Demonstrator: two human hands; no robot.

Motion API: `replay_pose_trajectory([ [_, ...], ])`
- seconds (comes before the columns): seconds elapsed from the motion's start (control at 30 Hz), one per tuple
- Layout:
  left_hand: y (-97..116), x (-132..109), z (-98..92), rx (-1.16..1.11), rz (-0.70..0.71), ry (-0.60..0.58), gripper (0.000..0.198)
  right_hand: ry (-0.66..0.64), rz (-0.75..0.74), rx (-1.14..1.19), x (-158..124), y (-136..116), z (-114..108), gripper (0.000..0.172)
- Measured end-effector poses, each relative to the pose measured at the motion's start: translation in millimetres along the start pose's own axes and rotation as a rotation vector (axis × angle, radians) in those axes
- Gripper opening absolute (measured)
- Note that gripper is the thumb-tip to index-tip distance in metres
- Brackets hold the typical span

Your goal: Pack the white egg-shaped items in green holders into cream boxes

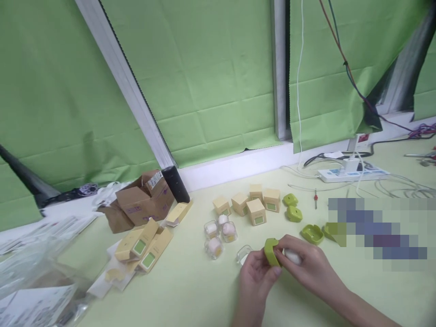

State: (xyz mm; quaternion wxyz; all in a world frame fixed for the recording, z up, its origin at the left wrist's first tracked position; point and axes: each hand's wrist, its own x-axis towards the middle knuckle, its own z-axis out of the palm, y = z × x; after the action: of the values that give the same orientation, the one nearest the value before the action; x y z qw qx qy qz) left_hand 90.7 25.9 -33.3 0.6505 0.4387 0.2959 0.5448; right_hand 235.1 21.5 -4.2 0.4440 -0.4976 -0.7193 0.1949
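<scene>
My left hand [256,277] grips a yellow-green plastic shell [271,252] between thumb and fingers. Against the shell's right side press the fingertips of my right hand [308,263], which is closed around a small white rounded piece [293,256]. What the right fingertips do inside the shell is hidden. A clear plastic case [244,252] lies just behind my left hand. Beyond my right hand rest more yellow-green shells, among them an open one [312,234] and two smaller pieces [294,214].
Several small cream boxes [256,212] stand in the middle, near clear cases with white pieces [214,248]. Flattened cream packaging [150,252], a torn brown carton [146,200] and a black cylinder [175,184] are at left. A screwdriver [315,199] and power strip [354,174] lie at right.
</scene>
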Motion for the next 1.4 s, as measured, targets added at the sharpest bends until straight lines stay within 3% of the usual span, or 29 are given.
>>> replay_pose_trajectory([
  [0.3,9,2,-0.7,0.041,-0.148,0.124,0.033,-0.096,0.028,0.1,6,6,-4,0.015],
  [0.53,14,4,3.3,0.103,-0.149,0.073,0.039,-0.141,-0.037,0.257,7,0,-13,0.019],
  [0.6,16,3,3.2,0.078,-0.153,0.024,0.036,-0.145,-0.041,0.338,5,-1,-15,0.01],
  [0.63,16,2,2.2,0.065,-0.154,-0.004,0.034,-0.151,-0.034,0.374,4,-2,-15,0.018],
  [0.7,14,1,-1.6,0.055,-0.154,-0.049,0.029,-0.193,-0.012,0.378,3,-3,-16,0.061],
  [0.77,10,2,-6.0,0.067,-0.151,-0.079,0.027,-0.264,-0.028,0.294,3,-4,-17,0.076],
  [0.87,8,2,-10.3,0.062,-0.169,-0.106,0.029,-0.319,-0.121,0.183,6,-4,-19,0.046],
  [0.93,12,4,-11.9,0.005,-0.189,-0.11,0.031,-0.267,-0.167,0.239,8,1,-23,0.034],
  [1.1,27,11,-15.6,-0.048,-0.171,-0.147,0.034,0.054,-0.25,0.246,10,12,-38,0.032],
  [1.27,20,5,-6.4,0.157,-0.207,-0.262,0.047,-0.08,-0.301,0.004,9,0,-29,0.031],
  [1.4,18,-5,-2.8,0.203,-0.204,-0.256,0.043,-0.023,-0.365,-0.069,5,-7,-18,0.033],
])
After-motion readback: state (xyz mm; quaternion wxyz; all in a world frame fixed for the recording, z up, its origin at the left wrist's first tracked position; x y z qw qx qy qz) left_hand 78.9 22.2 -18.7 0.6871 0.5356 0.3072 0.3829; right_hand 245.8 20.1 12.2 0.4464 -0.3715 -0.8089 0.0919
